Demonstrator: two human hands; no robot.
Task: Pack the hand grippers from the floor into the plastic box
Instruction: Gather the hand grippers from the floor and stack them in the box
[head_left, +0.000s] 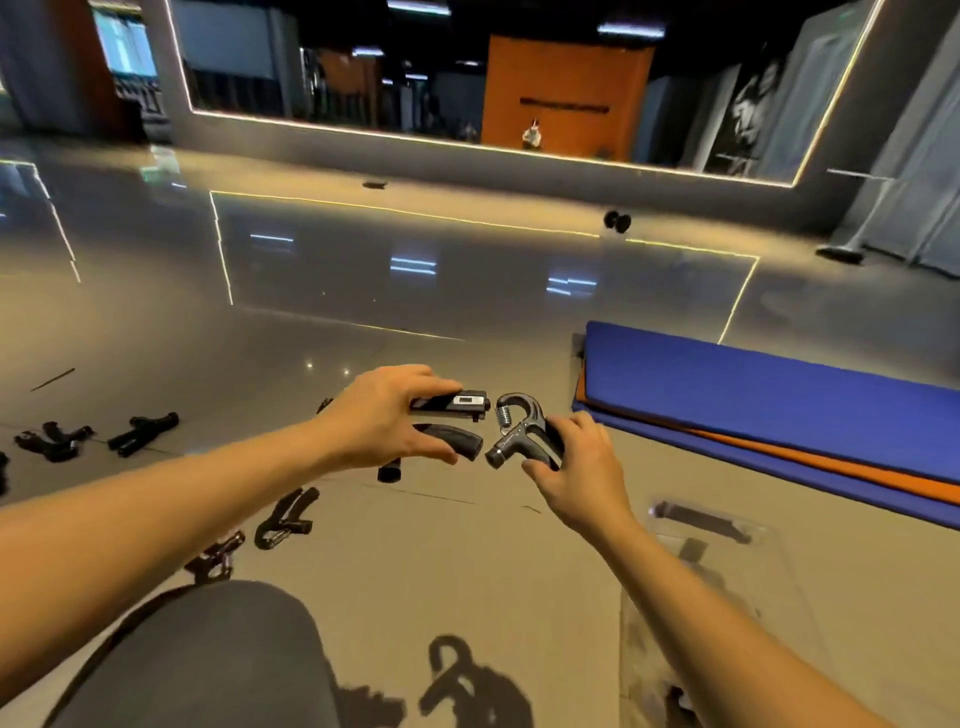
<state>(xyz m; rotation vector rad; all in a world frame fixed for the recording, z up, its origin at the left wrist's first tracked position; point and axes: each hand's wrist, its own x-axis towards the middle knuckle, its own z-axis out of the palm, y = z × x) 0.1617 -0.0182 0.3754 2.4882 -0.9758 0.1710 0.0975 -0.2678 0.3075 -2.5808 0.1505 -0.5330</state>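
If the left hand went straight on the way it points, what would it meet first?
Likely the spring gripper in the right hand; the counter gripper that the left hand holds would touch first. Depth unclear.

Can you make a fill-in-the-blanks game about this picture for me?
1. The right hand grips the spring gripper; the ____ hand grips the counter gripper.
2. The top mat is ____, over the orange mat.
3. Other grippers lie on the shiny ____.
Missing words: left, blue, floor.
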